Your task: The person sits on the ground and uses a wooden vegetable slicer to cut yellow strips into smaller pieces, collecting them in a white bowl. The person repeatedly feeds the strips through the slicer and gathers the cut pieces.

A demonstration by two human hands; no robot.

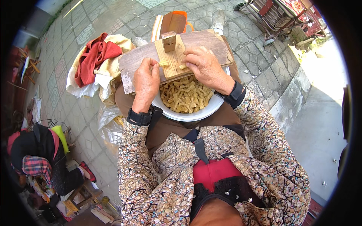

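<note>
A wooden board (205,42) with a lighter wood strip (166,58) across its middle lies over a white basin (181,116) on my lap. A small upright wooden block (168,42) stands at the strip's far part. My left hand (147,77) pinches a short yellowish piece (163,63) at the strip's left edge. My right hand (204,66) is at the strip's right side, its fingertips on another small yellowish piece (182,66). Many short, pinched yellowish-brown pieces (186,96) fill the basin below the board.
A red cloth (94,58) lies on pale sacking (72,76) to the left, with a clear plastic bag (109,124) nearer me. An orange-trimmed bag (172,22) stands beyond the board. Another person (42,158) bends over at lower left. A wheeled metal cart (274,19) is at upper right.
</note>
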